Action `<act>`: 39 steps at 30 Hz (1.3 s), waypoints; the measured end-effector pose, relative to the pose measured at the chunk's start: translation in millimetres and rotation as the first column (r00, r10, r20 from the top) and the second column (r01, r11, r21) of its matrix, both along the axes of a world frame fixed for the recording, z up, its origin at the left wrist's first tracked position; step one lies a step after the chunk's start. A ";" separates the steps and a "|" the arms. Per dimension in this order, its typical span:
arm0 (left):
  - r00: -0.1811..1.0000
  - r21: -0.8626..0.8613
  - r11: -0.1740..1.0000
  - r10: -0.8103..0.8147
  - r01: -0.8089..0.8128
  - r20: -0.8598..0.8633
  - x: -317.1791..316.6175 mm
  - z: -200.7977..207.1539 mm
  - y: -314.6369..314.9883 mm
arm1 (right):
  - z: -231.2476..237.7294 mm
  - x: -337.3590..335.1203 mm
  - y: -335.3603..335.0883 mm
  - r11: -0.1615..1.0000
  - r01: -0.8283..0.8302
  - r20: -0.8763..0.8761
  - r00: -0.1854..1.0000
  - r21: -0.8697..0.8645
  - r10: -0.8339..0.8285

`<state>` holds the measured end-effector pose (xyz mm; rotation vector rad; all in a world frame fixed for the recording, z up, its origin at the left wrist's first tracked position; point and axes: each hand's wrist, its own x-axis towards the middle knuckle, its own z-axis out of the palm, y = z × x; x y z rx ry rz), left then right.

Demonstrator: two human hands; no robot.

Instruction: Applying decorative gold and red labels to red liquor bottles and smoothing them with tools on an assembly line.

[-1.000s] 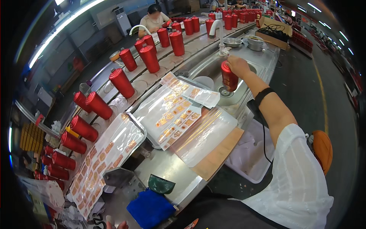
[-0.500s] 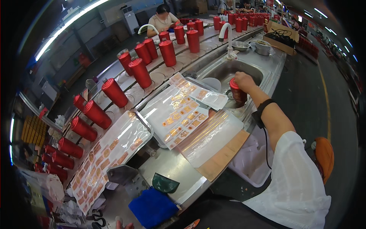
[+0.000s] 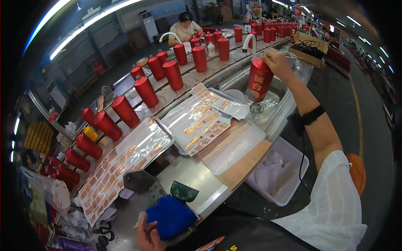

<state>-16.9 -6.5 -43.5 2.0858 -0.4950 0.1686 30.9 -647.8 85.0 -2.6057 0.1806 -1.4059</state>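
Observation:
My right hand (image 3: pixel 278 63) is closed round the top of a red bottle (image 3: pixel 258 83) with orange printing on its side. The bottle hangs nearly upright over the metal sink (image 3: pixel 284 81), beside a white curved faucet (image 3: pixel 250 41). Low in the view, my left hand (image 3: pixel 149 235) is empty with its fingers apart, next to a blue cloth (image 3: pixel 171 217). A pale cover seems to sit on one of its fingertips. A dark green scraper (image 3: pixel 184 191) lies beyond the cloth on the metal bench.
Sheets of gold decals lie on a tray (image 3: pixel 184 125) and a nearer sheet (image 3: pixel 121 171). A brown board (image 3: pixel 247 165) sits by the sink, above a white bin (image 3: pixel 284 175). Red bottles (image 3: pixel 145 92) line the conveyor (image 3: pixel 184 88). A co-worker (image 3: pixel 184 29) sits across it.
My right hand has raised the red bottle from inside the sink to above it. My left hand has come further into view beside the blue cloth. The conveyor bottles have shifted in view.

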 end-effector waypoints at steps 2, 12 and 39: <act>0.996 -0.223 0.973 -0.068 0.052 -0.064 4.6 -10.3 -0.2 | 9.6 -0.3 33.8 0.996 -0.061 -0.013 0.998 0.069 0.062; 0.915 0.182 0.962 -0.252 0.202 0.314 16.4 12.1 -20.0 | -7.6 49.4 245.5 0.108 -0.627 0.174 0.371 0.771 0.912; 0.962 0.002 0.995 0.096 -0.099 0.254 -11.1 -30.6 2.8 | -121.8 93.0 458.0 -0.050 -0.195 0.152 0.550 0.980 0.821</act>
